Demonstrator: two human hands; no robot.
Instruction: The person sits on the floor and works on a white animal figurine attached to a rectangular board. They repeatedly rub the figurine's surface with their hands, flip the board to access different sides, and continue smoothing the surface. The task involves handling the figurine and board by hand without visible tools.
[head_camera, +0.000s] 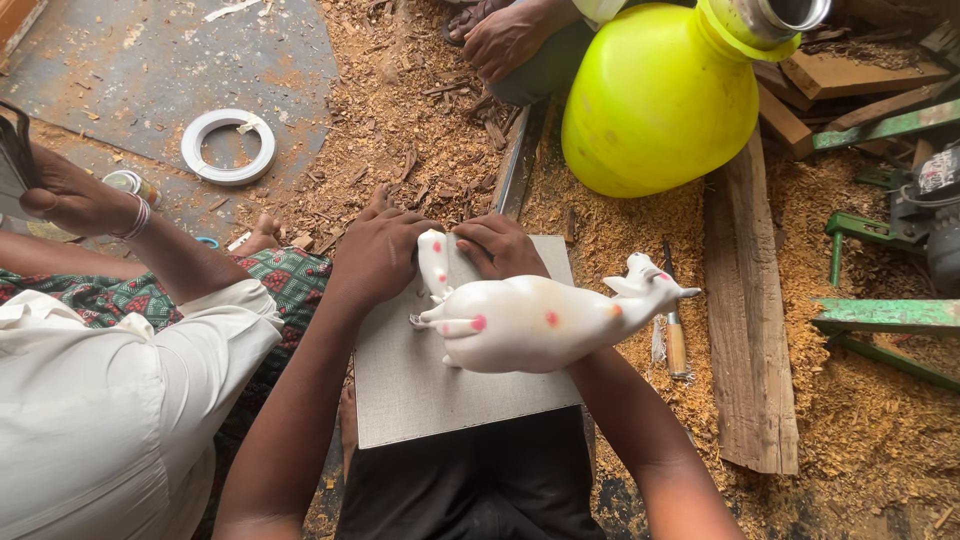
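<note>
Gripping a hind leg of the white-painted carved animal figure with pink spots (545, 322), both hands work at its rear end. The left hand (378, 255) curls over the leg from nine o'clock, fingers closed around it; the right hand (500, 247) pinches the same leg from one o'clock, fingertips narrow. The figure lies on its side across a grey rectangular board (420, 390) on the lap, head toward three o'clock. This looks like fitting or pressing the leg into place; the next move likely calls for steady pressure and holding the body still. A wooden-handled chisel (676, 335) lies at three o'clock on sawdust.
</note>
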